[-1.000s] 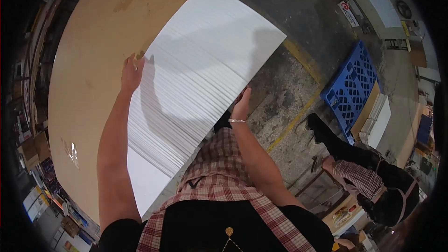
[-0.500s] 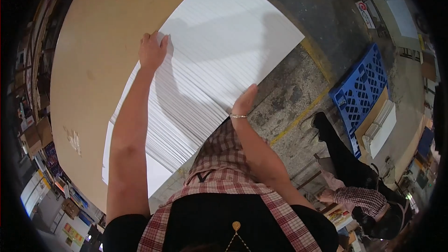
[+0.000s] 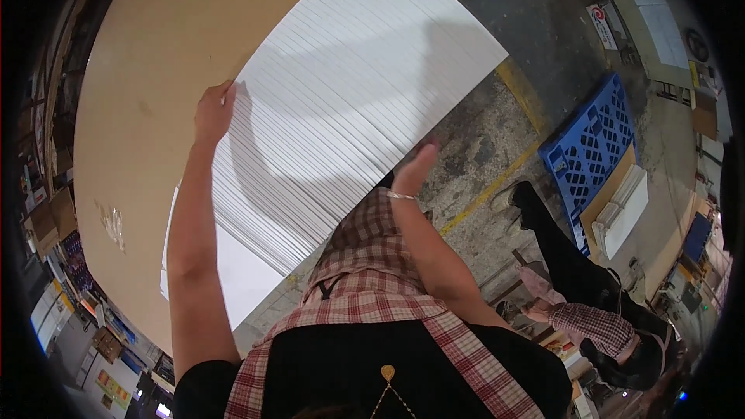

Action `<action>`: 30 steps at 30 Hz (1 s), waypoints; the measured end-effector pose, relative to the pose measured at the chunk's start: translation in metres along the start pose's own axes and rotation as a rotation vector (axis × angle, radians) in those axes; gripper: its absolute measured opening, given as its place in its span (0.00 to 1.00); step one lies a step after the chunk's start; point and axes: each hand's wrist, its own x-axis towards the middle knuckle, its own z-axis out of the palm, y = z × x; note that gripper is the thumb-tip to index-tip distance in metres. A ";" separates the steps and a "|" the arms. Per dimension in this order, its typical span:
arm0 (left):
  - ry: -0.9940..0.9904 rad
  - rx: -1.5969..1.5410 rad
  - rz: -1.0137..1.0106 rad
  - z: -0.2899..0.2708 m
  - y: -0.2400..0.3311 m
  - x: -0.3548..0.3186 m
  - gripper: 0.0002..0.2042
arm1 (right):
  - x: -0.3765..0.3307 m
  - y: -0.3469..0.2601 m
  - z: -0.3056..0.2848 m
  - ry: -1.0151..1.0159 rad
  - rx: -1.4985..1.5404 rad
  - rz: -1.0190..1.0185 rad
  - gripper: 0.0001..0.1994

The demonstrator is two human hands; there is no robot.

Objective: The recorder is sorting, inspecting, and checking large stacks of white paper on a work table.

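Note:
A fanned stack of white sheets [image 3: 334,93] lies in front of me, its overlapping edges making a row of narrow steps toward the near end. My left hand [image 3: 215,115] is at the stack's left edge, its fingers bent and closed on the sheets' border. On the opposite side, my right hand [image 3: 416,171] is beside the right edge with its palm turned toward the sheets. Its fingers are stretched out and somewhat blurred, and nothing shows in them. Whether it touches the edge I cannot tell.
Under the sheets is a broad brown board surface [image 3: 147,109]. A blue plastic pallet [image 3: 594,147] stands to the right, near a bundle of white sheets on cardboard [image 3: 621,213]. Another person [image 3: 594,326] in dark trousers is at the lower right. A yellow line [image 3: 497,190] crosses the floor.
My left hand has moved down and left along the sheets' edge, its fingers now more closed. The sheets look more evenly fanned. My right hand has shifted slightly right.

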 end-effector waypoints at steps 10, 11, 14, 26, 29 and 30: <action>-0.416 0.283 -0.419 -0.019 -0.024 -0.254 0.62 | 0.039 -0.091 0.013 -0.466 -1.246 -1.057 0.19; -0.440 0.227 -0.479 -0.007 -0.024 -0.276 0.64 | 0.042 -0.090 0.014 -0.479 -1.249 -1.067 0.19; -0.307 0.021 -0.473 0.029 -0.021 -0.319 0.66 | 0.048 -0.092 0.018 -0.459 -1.276 -1.164 0.19; -0.385 0.097 -0.582 0.044 -0.010 -0.309 0.68 | 0.085 -0.085 0.024 -0.546 -1.066 -0.915 0.12; -0.367 0.081 -0.569 0.046 -0.013 -0.310 0.68 | 0.084 -0.089 0.032 -0.532 -1.171 -0.886 0.13; -0.369 0.081 -0.565 0.045 -0.014 -0.311 0.67 | 0.084 -0.091 0.035 -0.529 -1.213 -0.855 0.15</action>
